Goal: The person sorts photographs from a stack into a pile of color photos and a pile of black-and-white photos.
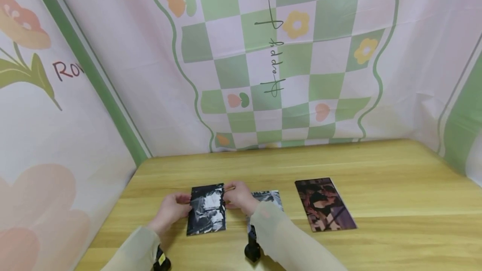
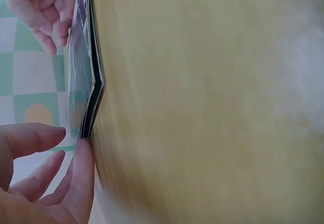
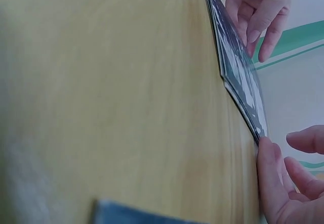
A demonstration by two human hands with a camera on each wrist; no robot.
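Note:
A small pile of glossy cards or prints [image 1: 206,210] lies on the table, its top face a black-and-white picture; the side edges show several layers with dark gaps in the left wrist view. My left hand [image 1: 173,210] is at its left edge. In the left wrist view that hand's fingers [image 2: 81,176] touch the pile's edge while its thumb stands apart. My right hand [image 1: 239,198] is at the opposite edge; in the right wrist view its fingers [image 3: 271,178] touch the edge, thumb raised away.
A second black-and-white print [image 1: 269,197] is partly hidden under my right forearm. Farther right lies a dark reddish-brown print [image 1: 325,206]. The wooden table [image 1: 395,187] meets a patterned cloth [image 1: 297,87] at the back and another at the left.

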